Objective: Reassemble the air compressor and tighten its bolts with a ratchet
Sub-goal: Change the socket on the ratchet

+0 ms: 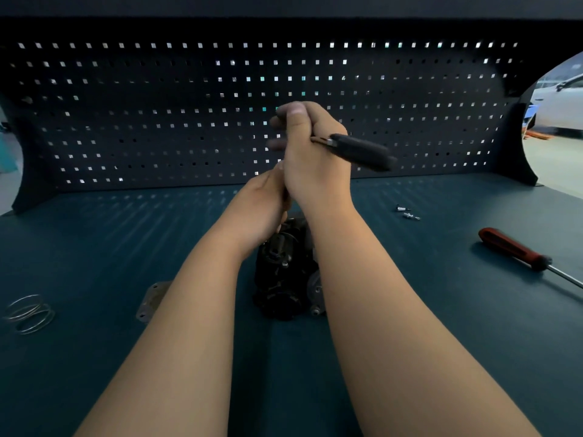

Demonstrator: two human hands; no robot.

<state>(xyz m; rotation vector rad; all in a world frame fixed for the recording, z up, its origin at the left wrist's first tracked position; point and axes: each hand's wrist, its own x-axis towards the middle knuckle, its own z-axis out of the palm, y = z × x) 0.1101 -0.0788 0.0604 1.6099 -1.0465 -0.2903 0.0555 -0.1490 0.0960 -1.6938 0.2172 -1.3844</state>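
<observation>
The black air compressor (284, 279) stands on the blue-green bench between my forearms. My right hand (312, 152) is raised above it and grips the ratchet (362, 151), whose black handle sticks out to the right. The ratchet's head is hidden inside my fingers. My left hand (262, 200) sits just below the right one, fingers curled toward the ratchet's lower end; what it holds is hidden behind the right hand.
Two small bolts (407, 212) lie to the right. A red-handled screwdriver (517, 250) lies at the far right. A metal plate (151, 298) shows beside my left forearm, a wire spring (30, 313) at the left edge. A pegboard (157, 121) backs the bench.
</observation>
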